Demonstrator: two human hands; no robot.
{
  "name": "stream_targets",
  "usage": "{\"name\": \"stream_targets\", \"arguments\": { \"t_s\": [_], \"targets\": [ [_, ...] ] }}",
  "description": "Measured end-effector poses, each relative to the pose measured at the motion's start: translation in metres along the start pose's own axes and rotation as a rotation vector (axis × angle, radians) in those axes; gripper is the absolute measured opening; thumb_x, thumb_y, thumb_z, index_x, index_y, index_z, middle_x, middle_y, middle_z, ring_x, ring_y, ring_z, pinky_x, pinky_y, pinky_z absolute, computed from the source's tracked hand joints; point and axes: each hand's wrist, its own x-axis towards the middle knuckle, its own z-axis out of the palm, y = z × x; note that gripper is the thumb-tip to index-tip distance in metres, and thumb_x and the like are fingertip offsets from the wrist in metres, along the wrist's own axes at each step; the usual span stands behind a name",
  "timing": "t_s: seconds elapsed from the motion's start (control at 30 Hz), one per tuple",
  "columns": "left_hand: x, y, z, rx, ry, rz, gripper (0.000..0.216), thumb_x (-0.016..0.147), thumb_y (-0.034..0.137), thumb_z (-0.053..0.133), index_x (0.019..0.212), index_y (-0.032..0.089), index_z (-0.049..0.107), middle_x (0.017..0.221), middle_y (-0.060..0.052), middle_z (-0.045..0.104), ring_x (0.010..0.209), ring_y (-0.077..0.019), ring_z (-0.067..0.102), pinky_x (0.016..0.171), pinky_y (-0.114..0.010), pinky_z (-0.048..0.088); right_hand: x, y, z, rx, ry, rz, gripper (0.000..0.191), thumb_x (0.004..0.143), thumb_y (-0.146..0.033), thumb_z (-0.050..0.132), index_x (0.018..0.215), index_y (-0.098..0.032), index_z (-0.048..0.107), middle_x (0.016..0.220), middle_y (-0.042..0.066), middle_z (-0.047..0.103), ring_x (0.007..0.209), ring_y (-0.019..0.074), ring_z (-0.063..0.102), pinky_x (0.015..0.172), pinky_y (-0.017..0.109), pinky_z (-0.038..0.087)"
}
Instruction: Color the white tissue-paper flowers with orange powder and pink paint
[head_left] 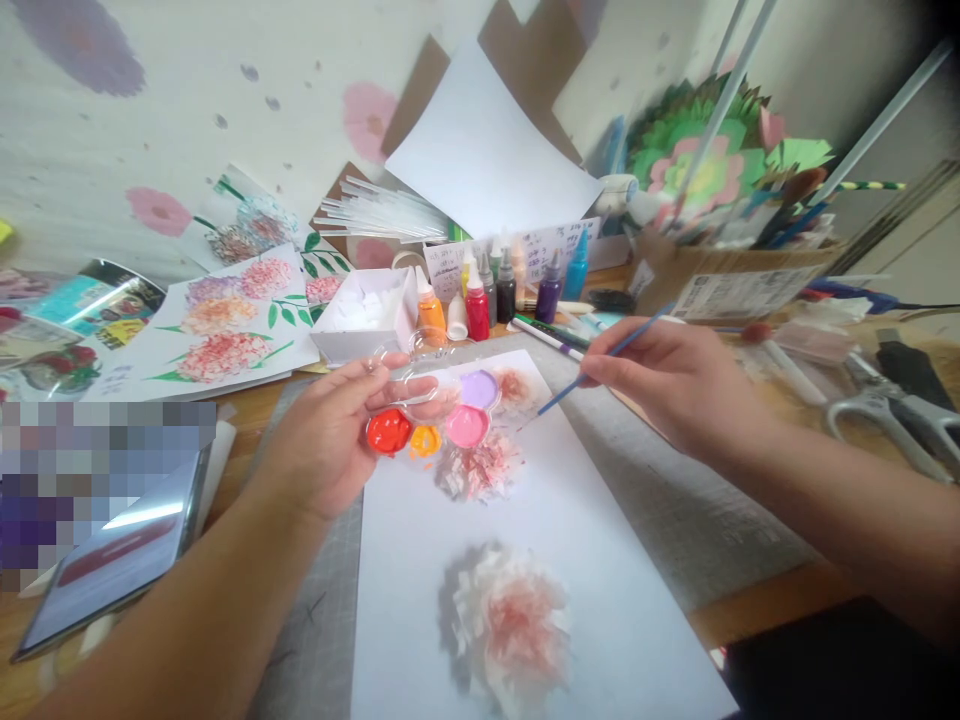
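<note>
My left hand (341, 425) is closed on the rim of a clear plastic paint palette (421, 378), whose wells hold red, orange, pink and lilac paint. Between the pinched fingers of my right hand (660, 375) is a thin blue paintbrush (600, 366), its tip pointing down and left, just right of the pink well. Below both hands lies a white paper sheet (600, 590). On it, a crumpled white-and-pink paper flower (517, 625) sits near the front. A second flower (484, 468) is partly covered by the palette, and a pinkish flower (516, 385) shows farther back.
A grey cutting mat (697, 500) lies under the sheet. Behind stand several paint bottles (477, 305) and a white box (367, 310). Flower paintings (229, 320) and a tablet (120, 560) are at left. Scissors (892, 410) and a cardboard box of tools (742, 285) are at right.
</note>
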Motion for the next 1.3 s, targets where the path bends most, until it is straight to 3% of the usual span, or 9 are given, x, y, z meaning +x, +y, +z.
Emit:
{"name": "stream_targets", "arguments": {
  "t_s": [0.17,0.33,0.43,0.67,0.83,1.07,1.3],
  "targets": [
    [-0.001,0.0,0.002,-0.007,0.006,0.005,0.008,0.082,0.008,0.065,0.083,0.012,0.071,0.089,-0.009,0.075,0.086,-0.0275,0.075,0.074,-0.041,0.064,-0.001,-0.001,0.003,-0.021,-0.035,-0.023,0.015,0.079,-0.034,0.069,0.068,-0.025,0.066,0.066,0.0,0.071,0.063,0.0177,0.066,0.062,0.033,0.049],
    [0.0,0.001,0.003,0.0,0.023,0.044,0.006,0.079,0.007,0.066,0.081,0.011,0.07,0.114,-0.01,0.071,0.09,-0.027,0.074,0.075,-0.045,0.066,0.001,-0.004,0.003,-0.044,0.046,0.016,0.012,0.079,-0.031,0.069,0.069,-0.024,0.065,0.063,0.0,0.07,0.056,0.0159,0.061,0.055,0.031,0.045],
    [0.001,0.001,0.002,0.003,0.034,0.053,0.006,0.081,0.008,0.065,0.08,0.011,0.07,0.12,-0.01,0.069,0.091,-0.026,0.073,0.075,-0.046,0.066,0.0,-0.006,0.003,-0.083,0.042,-0.029,0.012,0.078,-0.031,0.068,0.069,-0.024,0.065,0.066,0.0,0.071,0.06,0.0166,0.063,0.058,0.032,0.047],
    [0.004,0.003,0.001,0.021,0.071,0.042,0.009,0.083,0.01,0.062,0.086,0.009,0.071,0.093,-0.011,0.073,0.084,-0.0263,0.075,0.068,-0.039,0.065,-0.004,-0.012,0.006,-0.134,0.004,-0.129,0.01,0.077,-0.028,0.067,0.069,-0.024,0.065,0.065,0.0,0.071,0.062,0.0171,0.064,0.063,0.032,0.051],
    [0.003,0.003,0.002,0.018,0.097,0.065,0.008,0.083,0.009,0.062,0.084,0.011,0.07,0.105,-0.009,0.072,0.085,-0.0243,0.075,0.068,-0.039,0.065,-0.005,-0.013,0.009,-0.131,0.024,-0.177,0.008,0.08,-0.028,0.066,0.073,-0.023,0.066,0.071,0.002,0.073,0.068,0.0185,0.067,0.066,0.032,0.052],
    [0.003,0.005,0.002,0.029,0.092,0.02,0.011,0.086,0.011,0.059,0.088,0.011,0.07,0.084,-0.009,0.073,0.075,-0.0234,0.075,0.065,-0.035,0.064,-0.005,-0.015,0.013,-0.166,-0.034,-0.187,0.007,0.08,-0.025,0.064,0.073,-0.024,0.067,0.074,0.001,0.075,0.069,0.018,0.069,0.066,0.031,0.053],
    [0.003,0.005,0.002,0.027,0.086,0.036,0.01,0.084,0.011,0.06,0.086,0.011,0.07,0.085,-0.01,0.074,0.077,-0.0239,0.075,0.067,-0.037,0.064,-0.006,-0.016,0.015,-0.164,-0.039,-0.219,0.007,0.08,-0.026,0.064,0.075,-0.024,0.068,0.075,0.002,0.075,0.069,0.0179,0.069,0.067,0.031,0.053]
  ]
}}
